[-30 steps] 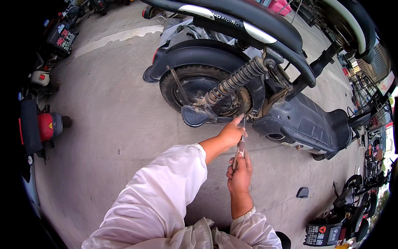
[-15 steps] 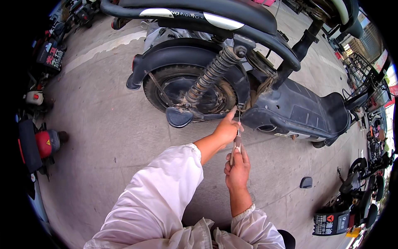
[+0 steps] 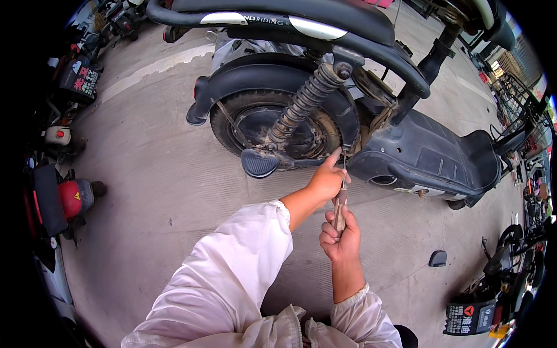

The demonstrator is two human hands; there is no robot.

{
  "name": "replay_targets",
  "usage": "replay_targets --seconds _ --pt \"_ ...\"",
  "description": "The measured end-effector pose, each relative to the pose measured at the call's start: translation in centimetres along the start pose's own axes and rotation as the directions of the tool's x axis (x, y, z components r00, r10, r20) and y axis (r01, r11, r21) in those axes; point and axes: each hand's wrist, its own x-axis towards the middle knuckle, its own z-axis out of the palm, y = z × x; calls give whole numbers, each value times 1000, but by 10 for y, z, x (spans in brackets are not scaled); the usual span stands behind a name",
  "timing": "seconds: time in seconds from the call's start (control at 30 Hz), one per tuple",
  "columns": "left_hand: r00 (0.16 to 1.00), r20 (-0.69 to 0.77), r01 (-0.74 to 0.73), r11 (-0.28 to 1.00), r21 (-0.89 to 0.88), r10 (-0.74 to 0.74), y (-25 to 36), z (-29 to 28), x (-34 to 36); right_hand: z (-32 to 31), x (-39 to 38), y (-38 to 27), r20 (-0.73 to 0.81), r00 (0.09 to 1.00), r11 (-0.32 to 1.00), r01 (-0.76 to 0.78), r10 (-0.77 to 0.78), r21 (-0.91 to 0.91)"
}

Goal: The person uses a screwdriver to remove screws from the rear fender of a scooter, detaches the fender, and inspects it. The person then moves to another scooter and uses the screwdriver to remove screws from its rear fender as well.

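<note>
Both hands have crept closer: my right hand [image 3: 341,235] grips a wooden-handled screwdriver [image 3: 340,200], my left hand [image 3: 326,180] pinches its shaft near the black scooter's rear wheel [image 3: 272,130].

The scooter's body panels [image 3: 429,156] look like matt black plastic, dusty. Its coil spring [image 3: 301,101] is dull, grimy metal. The screwdriver [image 3: 339,203] has a worn wooden-looking handle. The concrete floor [image 3: 151,174] looks rough.
</note>
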Motion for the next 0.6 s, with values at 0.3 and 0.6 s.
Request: replay_targets --seconds 0.3,0.6 --pt "974 -214 -53 991 126 79 -26 9 -3 -4 14 3 -46 912 445 153 -407 -883" --pt "986 -36 167 923 346 -165 -14 -5 -22 11 0 9 -218 937 815 104 -272 -570"
